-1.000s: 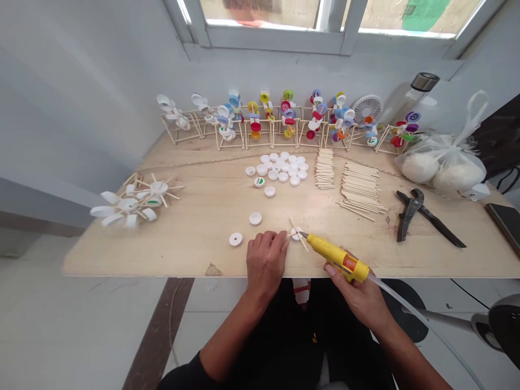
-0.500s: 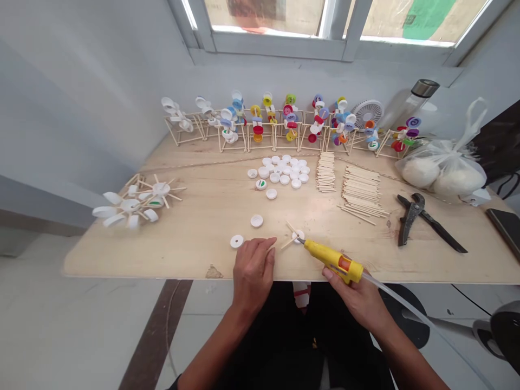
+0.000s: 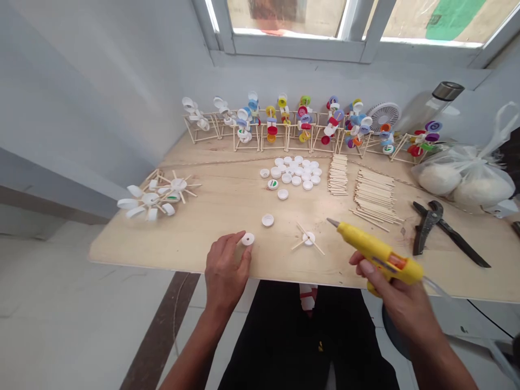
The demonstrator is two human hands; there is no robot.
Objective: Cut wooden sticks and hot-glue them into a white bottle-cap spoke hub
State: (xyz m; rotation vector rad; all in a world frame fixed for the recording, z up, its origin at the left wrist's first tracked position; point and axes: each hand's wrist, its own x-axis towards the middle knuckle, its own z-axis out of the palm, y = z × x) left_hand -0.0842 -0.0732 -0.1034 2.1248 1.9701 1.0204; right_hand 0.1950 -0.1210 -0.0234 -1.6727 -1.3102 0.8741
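Over the table [image 3: 182, 244], left hand [image 3: 225, 268] on cap [image 3: 247, 239], right hand [image 3: 392, 295] gripping glue gun [image 3: 377, 252]

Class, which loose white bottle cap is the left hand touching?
The white cap at the left hand's fingertips, apart from the pile and the other lone cap, which nothing touches.

Head-worn view, facing forward and down

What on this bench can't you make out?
Head view:
Trigger of the yellow hot glue gun: hidden by the right hand.
Edge of the holed white bottle cap: covered by the left hand.
Print on the green-marked cap: too small.
Plastic bag contents: blurred by plastic.
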